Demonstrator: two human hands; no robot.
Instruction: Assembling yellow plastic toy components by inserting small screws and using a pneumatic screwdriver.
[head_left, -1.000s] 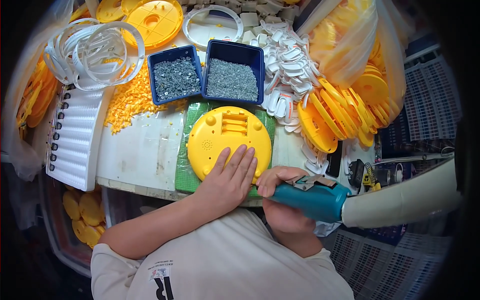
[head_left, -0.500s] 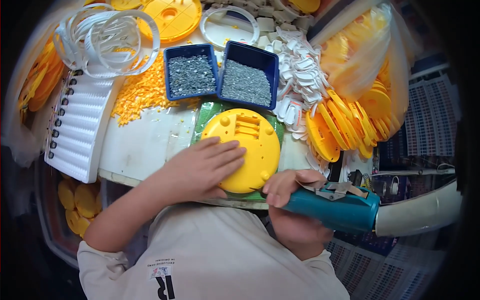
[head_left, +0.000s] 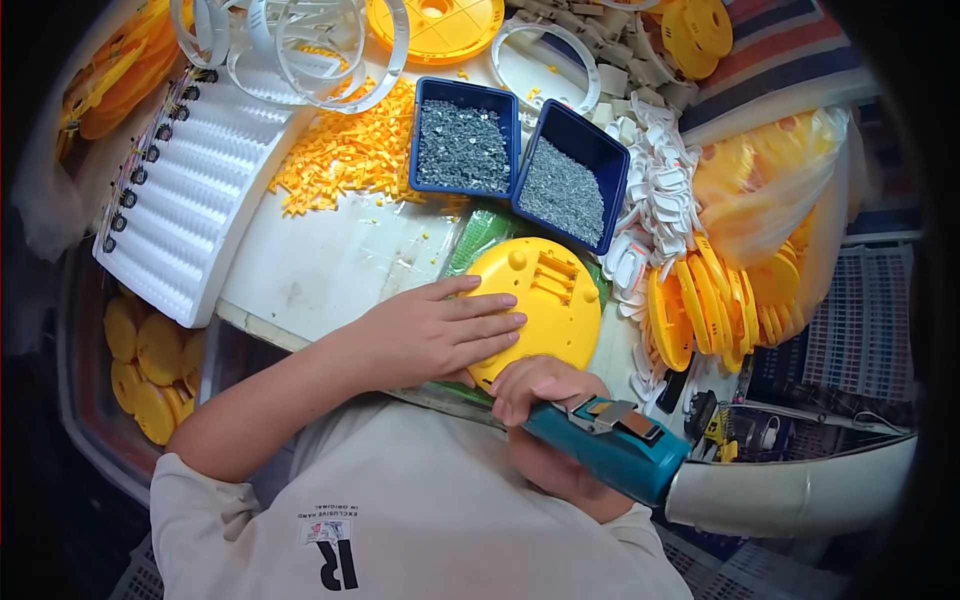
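A round yellow plastic housing (head_left: 555, 322) with a battery compartment lies on a green mat (head_left: 483, 236) at the table's front edge. My left hand (head_left: 445, 335) rests flat on its left side, fingers stretched out. In my right hand (head_left: 545, 390) is a teal electric screwdriver (head_left: 615, 447), gripped near its front end at the housing's near edge. The tip of the tool is hidden by my fingers. From its back end a thick pale sleeve (head_left: 790, 490) runs off to the right.
Two blue bins, one of dark screws (head_left: 462, 150) and one of paler screws (head_left: 565, 180), stand beyond the housing. Small yellow parts (head_left: 335, 160), a white foam tray (head_left: 195, 190) and white rings (head_left: 330, 50) are left. White pieces (head_left: 662, 180) and yellow discs (head_left: 705, 305) crowd the right.
The whole view has shifted and turned. My right hand has brought the screwdriver leftward along the housing's near edge, its back end now tilted lower. My left hand stays on the housing.
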